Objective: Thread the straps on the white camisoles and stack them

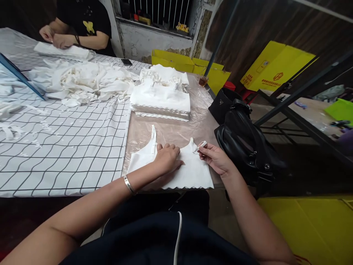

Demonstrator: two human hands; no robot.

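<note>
A small white sleeveless garment (193, 171) with a scalloped hem lies flat at the table's near edge. My left hand (167, 159) presses down on its middle, fingers curled, a silver bangle on the wrist. My right hand (215, 157) pinches the garment's right shoulder strap (200, 145) between thumb and fingers, lifting its end slightly. The left strap (153, 141) lies flat and points away from me.
A stack of folded white garments (161, 101) sits farther back, with a loose heap of white fabric (82, 82) to the left on a grid-patterned cloth (63, 147). Black bags (242, 141) stand at the table's right edge. Another person's hands (56, 38) work at the far left.
</note>
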